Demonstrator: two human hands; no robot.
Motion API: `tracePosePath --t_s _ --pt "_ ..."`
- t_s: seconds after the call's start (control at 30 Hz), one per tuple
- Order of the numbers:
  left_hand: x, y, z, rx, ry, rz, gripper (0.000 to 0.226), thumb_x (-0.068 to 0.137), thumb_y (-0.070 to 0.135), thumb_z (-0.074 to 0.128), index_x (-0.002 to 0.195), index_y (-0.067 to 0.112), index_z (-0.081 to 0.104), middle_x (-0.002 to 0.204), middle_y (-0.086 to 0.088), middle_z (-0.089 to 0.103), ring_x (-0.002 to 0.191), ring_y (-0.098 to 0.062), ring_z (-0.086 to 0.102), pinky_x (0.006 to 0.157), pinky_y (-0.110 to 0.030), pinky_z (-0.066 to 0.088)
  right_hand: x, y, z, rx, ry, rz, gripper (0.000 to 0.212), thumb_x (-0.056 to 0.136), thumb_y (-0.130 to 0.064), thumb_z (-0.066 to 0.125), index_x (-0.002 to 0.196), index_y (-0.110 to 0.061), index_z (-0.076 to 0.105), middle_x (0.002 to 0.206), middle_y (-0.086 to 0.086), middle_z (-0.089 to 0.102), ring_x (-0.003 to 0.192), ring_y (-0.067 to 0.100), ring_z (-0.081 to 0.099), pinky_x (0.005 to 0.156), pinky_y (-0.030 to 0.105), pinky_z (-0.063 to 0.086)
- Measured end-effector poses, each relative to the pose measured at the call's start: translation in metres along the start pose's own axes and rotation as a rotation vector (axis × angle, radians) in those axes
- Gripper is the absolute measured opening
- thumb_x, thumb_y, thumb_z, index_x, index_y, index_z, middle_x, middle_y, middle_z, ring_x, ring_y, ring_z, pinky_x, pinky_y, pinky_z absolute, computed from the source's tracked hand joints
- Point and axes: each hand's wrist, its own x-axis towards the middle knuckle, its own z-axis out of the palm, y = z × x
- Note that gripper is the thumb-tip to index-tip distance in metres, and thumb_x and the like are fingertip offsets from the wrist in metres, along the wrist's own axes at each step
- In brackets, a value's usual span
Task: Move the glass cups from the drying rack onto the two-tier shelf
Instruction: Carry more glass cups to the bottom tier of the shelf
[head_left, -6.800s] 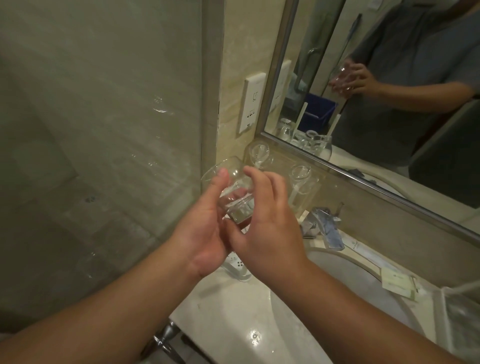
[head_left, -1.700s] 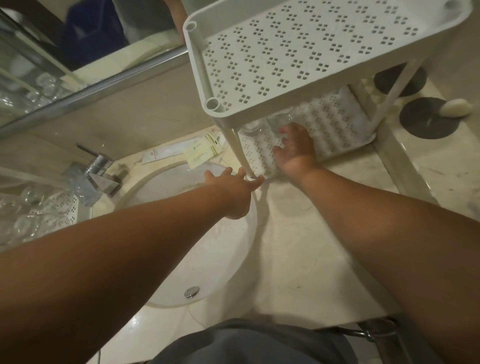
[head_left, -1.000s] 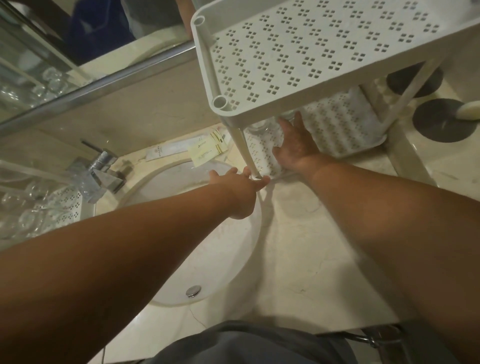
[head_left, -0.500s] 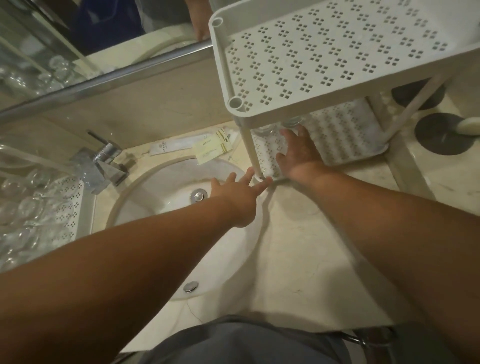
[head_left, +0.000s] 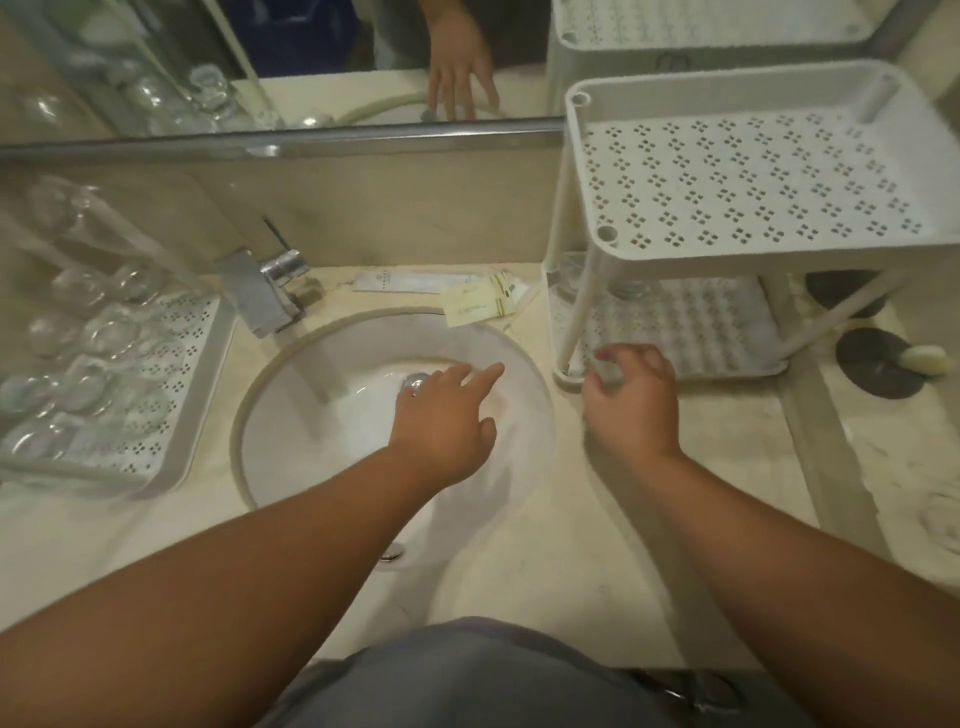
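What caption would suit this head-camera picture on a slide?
Both empty hands, left and right, hover between the glass-filled drying rack and the two-tier shelf.

Dim, warm light from overhead; my arms look dark. Motion blur smears the glasses at left, and the edges bend wide-angle.

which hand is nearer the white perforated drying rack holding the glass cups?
Left. The left hand hovers over the sink basin, right of the drying rack; the right hand is farther right, by the shelf.
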Motion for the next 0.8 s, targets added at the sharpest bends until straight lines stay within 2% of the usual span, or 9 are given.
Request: tracePosePath --t_s 0.1,0.23,0.3,0.37,0.43,0.57,0.67,0.8 --pt "-0.016 -0.020 -0.014 -0.111 0.086 -0.022 0.065 0.093 0.038 0.050 0.154 0.037 0.025 0.150 0.002 0.045 0.134 -0.024 0.045 0.109 -0.049 0.037 -0.030 -0.028 0.002 0.053 -0.050 -0.029 0.020 0.085 -0.014 0.065 0.105 -0.016 0.069 0.107 0.001 0.057 0.102 0.022 0.057 0.080 0.025 0.044" --pt "-0.040 -0.054 -0.031 -0.261 0.213 -0.057 0.063 0.093 0.035 0.054 0.152 0.032 0.033 0.141 0.001 0.051 0.122 -0.022 0.055 0.097 -0.039 0.045 -0.071 -0.060 0.018 0.030 -0.154 -0.154 0.021 0.084 -0.015 0.067 0.105 -0.018 0.068 0.110 -0.002 0.058 0.104 0.016 0.057 0.084 0.020 0.038" --pt "-0.055 -0.075 -0.038 -0.312 0.258 -0.083 0.062 0.093 0.034 0.055 0.151 0.031 0.034 0.142 0.001 0.051 0.120 -0.021 0.056 0.091 -0.033 0.043 -0.084 -0.080 0.030 0.033 -0.199 -0.195 0.023 0.084 -0.016 0.066 0.106 -0.021 0.067 0.110 -0.007 0.056 0.102 0.010 0.057 0.083 0.011 0.035" --pt "-0.070 -0.096 -0.043 -0.350 0.288 -0.107 0.063 0.094 0.034 0.056 0.152 0.031 0.033 0.145 0.002 0.048 0.123 -0.020 0.054 0.095 -0.035 0.044 -0.091 -0.104 0.043 0.045 -0.233 -0.233 0.024 0.084 -0.018 0.066 0.107 -0.023 0.066 0.109 -0.011 0.053 0.100 0.003 0.055 0.080 0.002 0.032" --pt "-0.086 -0.117 -0.048 -0.380 0.311 -0.129 0.064 0.093 0.035 0.057 0.152 0.030 0.032 0.148 0.002 0.046 0.126 -0.020 0.053 0.102 -0.040 0.044 -0.097 -0.129 0.056 0.071 -0.246 -0.282 0.025 0.082 -0.018 0.067 0.106 -0.024 0.065 0.109 -0.013 0.051 0.097 0.000 0.053 0.081 -0.001 0.031" --pt "-0.114 -0.156 -0.054 -0.409 0.347 -0.161 0.064 0.093 0.036 0.058 0.152 0.028 0.034 0.149 0.003 0.045 0.130 -0.019 0.050 0.106 -0.043 0.041 -0.107 -0.175 0.084 0.147 -0.266 -0.370 0.026 0.080 -0.015 0.069 0.103 -0.025 0.064 0.105 -0.021 0.047 0.097 -0.007 0.052 0.082 0.000 0.034" --pt "-0.130 -0.184 -0.063 -0.464 0.388 -0.173 0.063 0.093 0.034 0.059 0.151 0.028 0.035 0.150 0.004 0.041 0.129 -0.017 0.049 0.104 -0.039 0.042 -0.112 -0.206 0.107 0.184 -0.289 -0.413 0.023 0.080 -0.024 0.064 0.103 -0.027 0.063 0.107 -0.017 0.048 0.098 -0.003 0.054 0.082 0.004 0.037" --pt "-0.142 -0.216 -0.080 -0.579 0.458 -0.177 0.064 0.092 0.034 0.060 0.150 0.032 0.035 0.156 0.006 0.031 0.137 -0.011 0.040 0.106 -0.031 0.041 -0.115 -0.244 0.136 0.214 -0.311 -0.429 0.028 0.080 -0.025 0.065 0.107 -0.030 0.062 0.119 -0.016 0.045 0.103 0.001 0.056 0.082 0.022 0.049"
